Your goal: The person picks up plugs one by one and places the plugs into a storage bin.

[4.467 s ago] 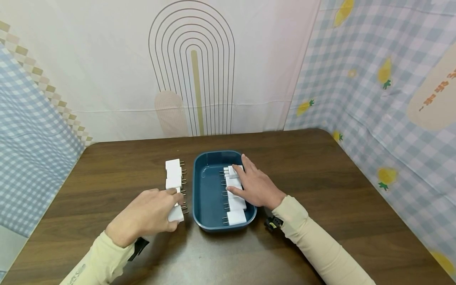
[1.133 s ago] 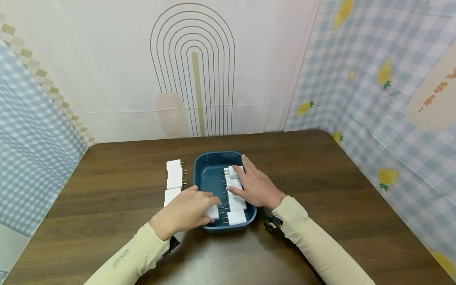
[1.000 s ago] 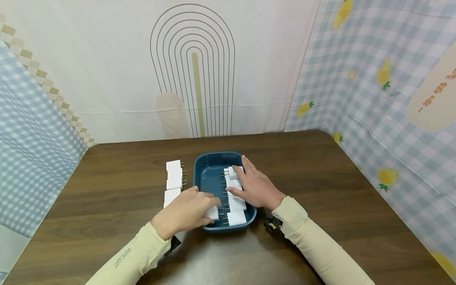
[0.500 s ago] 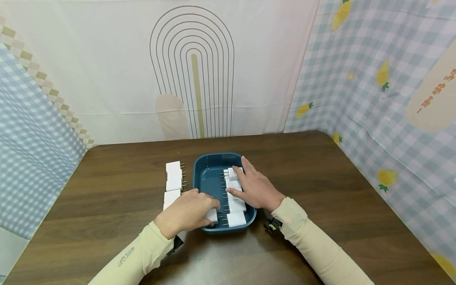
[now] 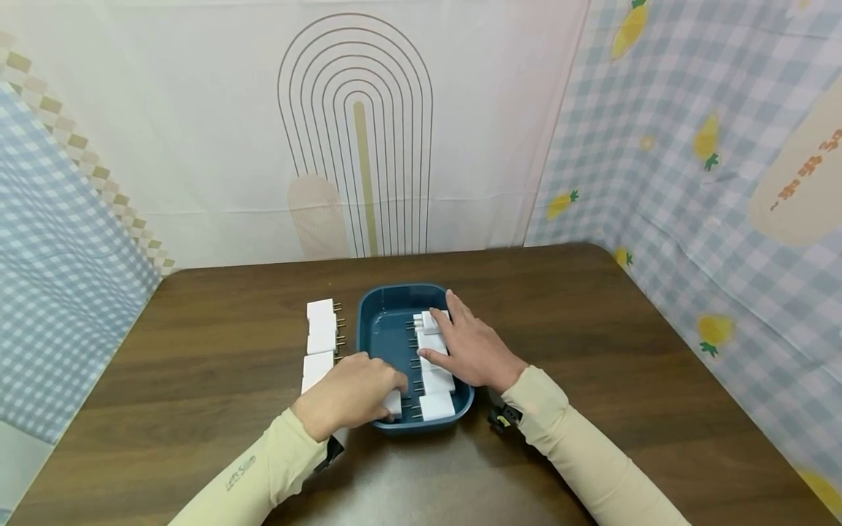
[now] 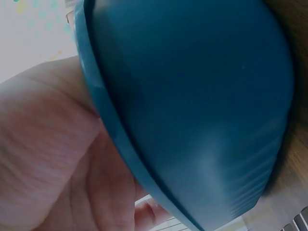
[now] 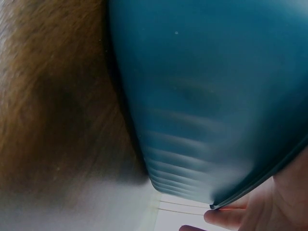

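Note:
My left hand point(image 5: 355, 391) grips a white plug-like block point(image 5: 394, 403) with metal pins, low in the left part of the blue tray point(image 5: 468, 398). Its fingers reach over the near left rim. My right hand point(image 5: 475, 349) lies over the tray's right rim, fingers spread, touching white blocks point(image 5: 435, 378) lined up inside with pins pointing left. In the left wrist view the tray's outer wall point(image 6: 202, 96) hides the held block, with the palm point(image 6: 53, 144) beside the rim. The right wrist view shows the tray wall point(image 7: 207, 96) and part of my right hand point(image 7: 260, 207).
On the brown table point(image 5: 197, 351), left of the tray, stands a row of white blocks point(image 5: 321, 327) with pins pointing right; my left hand covers its near end. A patterned cloth point(image 5: 230, 131) hangs behind the table, and a checked cloth point(image 5: 664, 183) hangs at the right.
Since the oldest frame my left hand has moved right from the row on the table into the tray with a white block. Lately it has shifted slightly nearer. My right hand has stayed in place.

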Motion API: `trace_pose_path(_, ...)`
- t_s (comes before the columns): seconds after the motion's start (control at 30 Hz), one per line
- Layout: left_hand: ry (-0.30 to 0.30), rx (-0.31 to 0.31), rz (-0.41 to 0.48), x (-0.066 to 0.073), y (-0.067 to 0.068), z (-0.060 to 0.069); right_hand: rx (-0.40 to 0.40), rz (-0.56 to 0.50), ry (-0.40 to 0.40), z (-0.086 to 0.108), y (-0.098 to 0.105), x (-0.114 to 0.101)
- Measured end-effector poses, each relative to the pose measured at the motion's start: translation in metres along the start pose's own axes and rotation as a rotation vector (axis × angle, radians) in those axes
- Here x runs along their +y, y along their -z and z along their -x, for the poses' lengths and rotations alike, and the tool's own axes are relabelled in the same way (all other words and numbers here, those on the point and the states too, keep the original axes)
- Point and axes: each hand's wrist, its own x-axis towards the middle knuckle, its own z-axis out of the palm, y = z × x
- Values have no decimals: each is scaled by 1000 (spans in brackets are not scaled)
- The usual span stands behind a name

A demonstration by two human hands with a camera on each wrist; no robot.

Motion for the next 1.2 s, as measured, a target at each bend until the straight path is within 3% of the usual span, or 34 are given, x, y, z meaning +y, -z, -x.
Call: trace_pose_path(1.2, 27, -50, 50, 2, -5, -6, -12, -1, -4, 0, -1, 1)
